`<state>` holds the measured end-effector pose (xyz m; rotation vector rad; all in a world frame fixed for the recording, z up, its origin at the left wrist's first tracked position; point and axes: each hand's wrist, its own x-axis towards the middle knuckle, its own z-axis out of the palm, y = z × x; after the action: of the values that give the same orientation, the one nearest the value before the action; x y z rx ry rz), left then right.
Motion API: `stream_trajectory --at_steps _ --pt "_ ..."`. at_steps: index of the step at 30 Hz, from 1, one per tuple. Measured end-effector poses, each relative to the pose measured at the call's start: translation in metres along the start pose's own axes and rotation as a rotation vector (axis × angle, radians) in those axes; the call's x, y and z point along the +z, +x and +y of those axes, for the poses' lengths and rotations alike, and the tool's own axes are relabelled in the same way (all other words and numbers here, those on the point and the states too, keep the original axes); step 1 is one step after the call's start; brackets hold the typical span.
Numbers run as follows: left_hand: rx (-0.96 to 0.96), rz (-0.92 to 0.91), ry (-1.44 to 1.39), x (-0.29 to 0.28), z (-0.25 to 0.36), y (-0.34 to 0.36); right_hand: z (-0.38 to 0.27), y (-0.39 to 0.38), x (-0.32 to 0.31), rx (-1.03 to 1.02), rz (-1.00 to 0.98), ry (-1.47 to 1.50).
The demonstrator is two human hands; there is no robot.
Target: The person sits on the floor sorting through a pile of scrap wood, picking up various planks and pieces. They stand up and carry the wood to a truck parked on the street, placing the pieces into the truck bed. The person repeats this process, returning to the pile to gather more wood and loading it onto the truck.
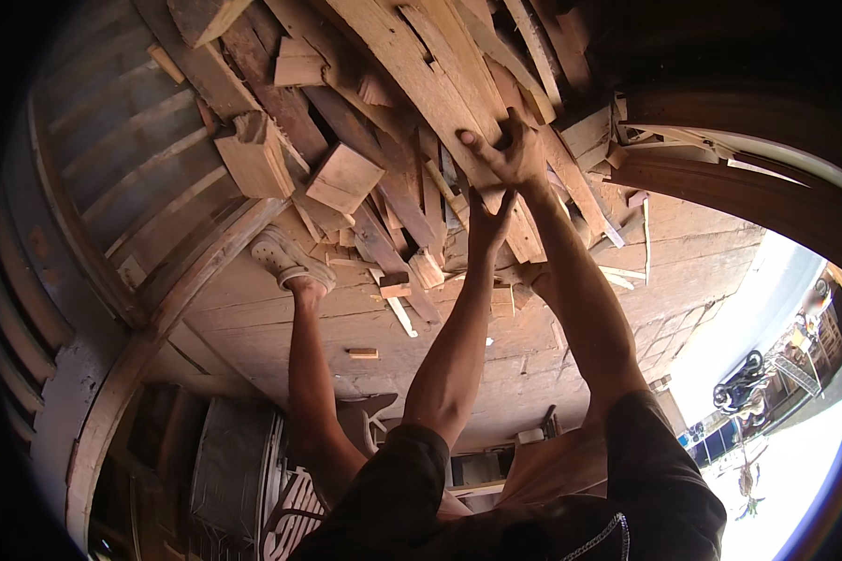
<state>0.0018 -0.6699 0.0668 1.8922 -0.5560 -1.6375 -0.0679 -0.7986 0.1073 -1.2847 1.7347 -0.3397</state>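
1. Plank (432,82): atop the woodpile (402,220); long axis slants from far left toward the woodpile's near edge.
2. Right hand (520,159): fingers spread wide over plank.
3. Left hand (490,222): beside it; fingers' hold cannot be told.

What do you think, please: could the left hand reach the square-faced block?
Probably yes: nothing seems to stand between the left hand and the square-faced block, though the hand is at the long plank.
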Motion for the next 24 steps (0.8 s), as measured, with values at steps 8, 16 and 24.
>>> stream_trajectory --at_steps 8,16,24 --pt "-0.115 -0.138 -0.129 0.016 -0.053 0.022 0.100 0.023 0.020 0.070 -0.138 0.328" --pt "-0.093 0.003 -0.440 0.035 -0.025 0.034 0.094 0.037 0.000 0.111 -0.370 0.309" --pt "-0.016 -0.036 -0.544 -0.018 0.015 -0.051 0.011 -0.051 -0.007 0.170 -0.274 0.641"
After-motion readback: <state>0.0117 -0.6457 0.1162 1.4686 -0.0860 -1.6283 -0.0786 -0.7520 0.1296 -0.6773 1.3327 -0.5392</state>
